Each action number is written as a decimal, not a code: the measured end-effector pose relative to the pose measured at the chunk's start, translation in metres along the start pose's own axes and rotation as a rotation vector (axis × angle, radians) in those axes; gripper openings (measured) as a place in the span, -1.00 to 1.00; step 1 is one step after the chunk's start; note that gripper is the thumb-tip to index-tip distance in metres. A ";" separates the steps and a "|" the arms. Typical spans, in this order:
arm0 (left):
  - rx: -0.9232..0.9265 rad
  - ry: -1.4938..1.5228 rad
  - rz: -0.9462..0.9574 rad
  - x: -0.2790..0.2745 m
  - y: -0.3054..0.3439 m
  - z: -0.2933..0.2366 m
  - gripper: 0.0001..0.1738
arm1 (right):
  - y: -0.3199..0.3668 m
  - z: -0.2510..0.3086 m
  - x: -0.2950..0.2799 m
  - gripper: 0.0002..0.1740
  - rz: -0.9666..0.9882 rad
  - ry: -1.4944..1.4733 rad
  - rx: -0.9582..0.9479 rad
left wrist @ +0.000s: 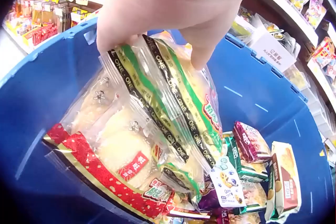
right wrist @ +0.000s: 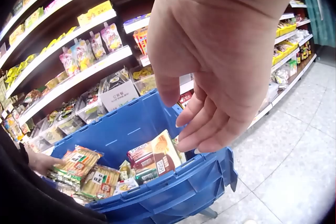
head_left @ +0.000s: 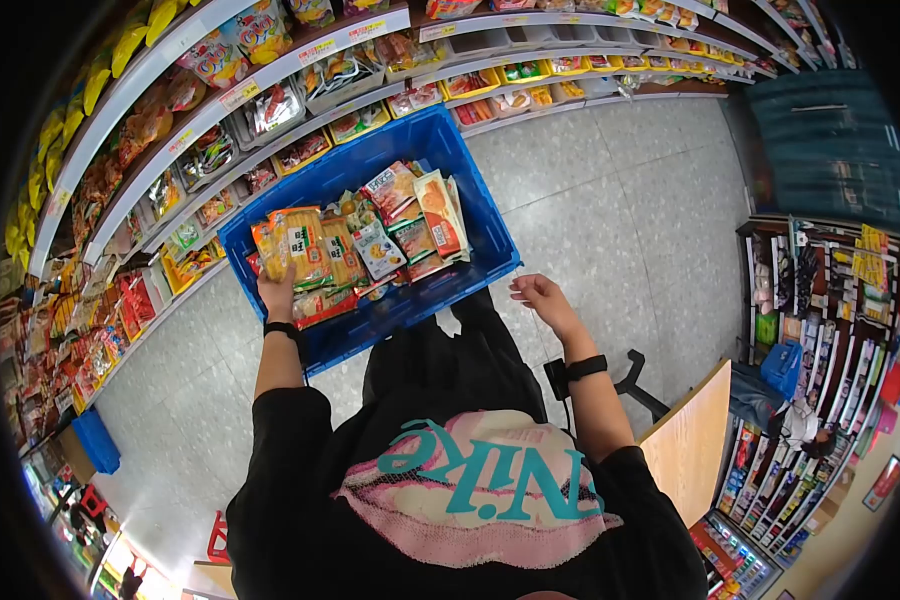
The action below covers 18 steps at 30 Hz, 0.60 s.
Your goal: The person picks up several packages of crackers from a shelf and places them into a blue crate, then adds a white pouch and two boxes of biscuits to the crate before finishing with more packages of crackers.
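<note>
My left hand (head_left: 278,290) grips a pack of rice crackers (head_left: 300,247) at the left end of the blue crate (head_left: 470,168). Up close in the left wrist view, thumb and fingers pinch the tops of clear-wrapped packs with green and black bands; a red-edged cracker bag (left wrist: 118,166) lies against them. Beside these sit another cracker pack (head_left: 342,252), a small white pouch (head_left: 378,250) and a tall cream-and-red packet (head_left: 440,215). My right hand (head_left: 542,298), fingers loosely bent, holds nothing just outside the crate's near right corner.
Shelves of bagged snacks (head_left: 260,80) curve along the crate's far and left sides. Grey tiled floor (head_left: 630,200) extends to the right. A wooden tabletop (head_left: 690,430) stands at my right, and another person (head_left: 800,425) is near the right-hand shelves.
</note>
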<state>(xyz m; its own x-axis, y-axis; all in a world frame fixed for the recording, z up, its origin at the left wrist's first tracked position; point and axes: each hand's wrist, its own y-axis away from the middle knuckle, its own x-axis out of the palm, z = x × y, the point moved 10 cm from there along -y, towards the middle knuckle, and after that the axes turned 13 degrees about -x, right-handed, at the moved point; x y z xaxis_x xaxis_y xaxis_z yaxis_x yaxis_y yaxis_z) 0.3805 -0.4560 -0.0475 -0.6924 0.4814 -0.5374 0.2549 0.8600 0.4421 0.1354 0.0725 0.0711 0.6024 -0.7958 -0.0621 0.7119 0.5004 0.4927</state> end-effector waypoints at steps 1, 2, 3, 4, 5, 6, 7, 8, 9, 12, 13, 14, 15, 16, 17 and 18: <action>-0.002 -0.003 0.000 0.002 0.001 -0.003 -0.35 | 0.000 0.000 0.000 -0.75 0.007 -0.004 -0.015; 0.039 -0.009 -0.039 0.002 0.000 -0.004 -0.37 | -0.001 -0.001 0.000 -0.74 0.013 -0.009 -0.031; 0.081 -0.015 -0.078 -0.001 0.008 -0.018 -0.39 | -0.002 -0.002 0.000 -0.74 0.013 -0.011 -0.030; 0.072 -0.025 -0.091 -0.003 0.017 -0.025 -0.34 | -0.002 -0.004 0.000 -0.74 0.008 -0.004 -0.021; 0.071 -0.027 -0.090 -0.003 0.015 -0.022 -0.34 | -0.001 -0.002 0.000 -0.74 0.003 0.004 -0.012; 0.056 -0.094 -0.122 -0.004 0.013 -0.018 -0.27 | 0.000 0.001 0.001 -0.74 0.001 0.005 -0.011; 0.041 -0.161 -0.153 -0.005 0.012 -0.014 -0.20 | 0.001 0.004 0.002 -0.74 0.000 0.011 -0.005; 0.040 -0.160 -0.151 -0.004 0.013 -0.015 -0.20 | 0.002 0.005 0.001 -0.74 -0.001 0.019 0.002; -0.003 -0.274 -0.183 -0.005 0.014 -0.013 -0.13 | 0.003 0.007 0.001 -0.74 -0.001 0.020 0.001; -0.068 -0.430 -0.263 -0.011 0.026 -0.019 -0.03 | 0.002 0.004 0.002 -0.74 0.000 -0.004 -0.003; -0.088 -0.472 -0.310 -0.014 0.032 -0.023 0.00 | 0.001 0.003 0.001 -0.73 0.002 -0.017 -0.022; -0.088 -0.472 -0.311 -0.013 0.037 -0.026 0.00 | 0.001 0.004 0.001 -0.73 0.003 -0.031 -0.041; -0.021 -0.484 -0.360 -0.014 0.044 -0.036 -0.06 | 0.001 0.003 0.001 -0.73 0.003 -0.031 -0.042; 0.047 -0.497 -0.407 -0.016 0.051 -0.046 -0.11 | 0.002 0.001 0.000 -0.73 0.001 -0.023 -0.035; 0.048 -0.497 -0.408 -0.017 0.051 -0.044 -0.11 | 0.003 0.002 0.001 -0.72 0.000 -0.015 -0.029; 0.163 -0.547 -0.382 -0.011 0.054 -0.052 -0.19 | 0.003 0.003 0.002 -0.72 0.000 -0.016 -0.029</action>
<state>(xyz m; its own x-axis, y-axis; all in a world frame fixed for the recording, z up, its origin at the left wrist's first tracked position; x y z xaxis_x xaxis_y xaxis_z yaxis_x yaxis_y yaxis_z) 0.3669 -0.4233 0.0193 -0.3244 0.1183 -0.9385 0.1887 0.9803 0.0583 0.1379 0.0714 0.0757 0.5966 -0.8011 -0.0479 0.7222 0.5098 0.4674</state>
